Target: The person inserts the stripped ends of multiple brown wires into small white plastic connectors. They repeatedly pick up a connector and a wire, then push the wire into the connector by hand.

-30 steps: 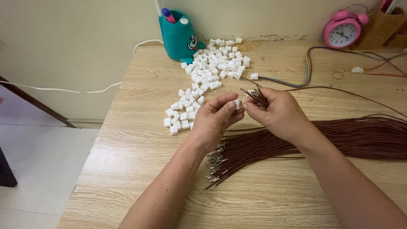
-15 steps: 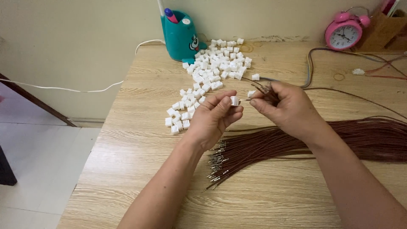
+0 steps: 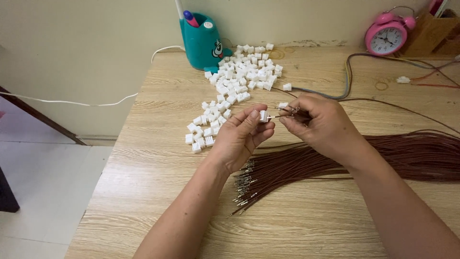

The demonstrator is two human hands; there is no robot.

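Left hand (image 3: 242, 136) raised above the wooden table (image 3: 158, 158), palm up, thumb and forefinger pinching one white connector housing (image 3: 263, 115). Right hand (image 3: 322, 125) just beside it, fingers closed on brown wires (image 3: 287, 114); terminal tip appears to touch the housing. White housings pile (image 3: 235, 86) behind. Teal pen holder (image 3: 201, 41) beyond pile; pink alarm clock (image 3: 387, 37) far right of it.

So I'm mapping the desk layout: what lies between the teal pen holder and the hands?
In the head view, a trail of small white plastic connectors lies on the table between the teal pen holder and the left hand.
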